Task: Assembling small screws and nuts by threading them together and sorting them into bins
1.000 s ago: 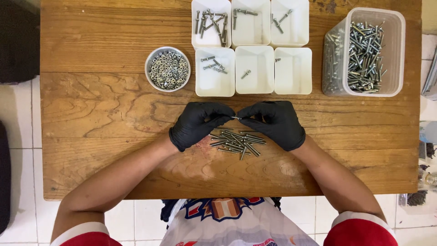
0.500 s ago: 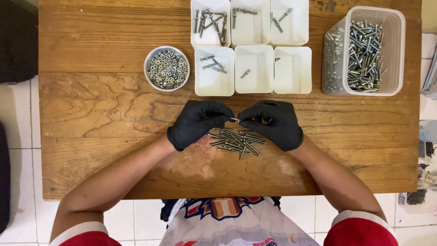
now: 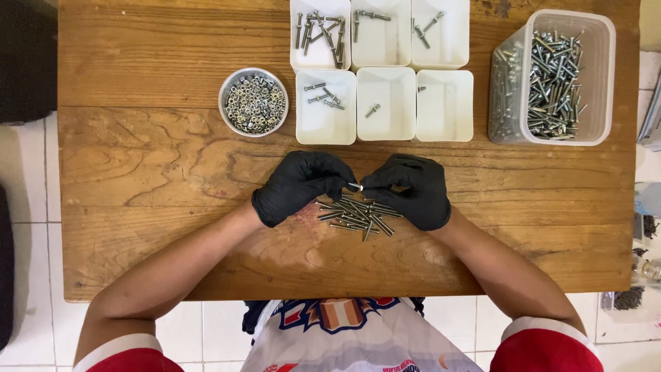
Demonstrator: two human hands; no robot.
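Observation:
Both my hands wear black gloves and meet over the middle of a wooden table (image 3: 138,172). My left hand (image 3: 299,186) and my right hand (image 3: 410,189) pinch the two ends of one small silver bolt (image 3: 354,186) between their fingertips. Whether a nut sits on it is too small to tell. Just below the hands lies a loose pile of bolts (image 3: 358,215) on the wood.
A round metal bowl of nuts (image 3: 253,102) stands at the back left. Six white trays (image 3: 383,69) in two rows hold a few bolts each. A clear plastic tub of bolts (image 3: 551,76) stands at the back right. White floor tiles surround the table.

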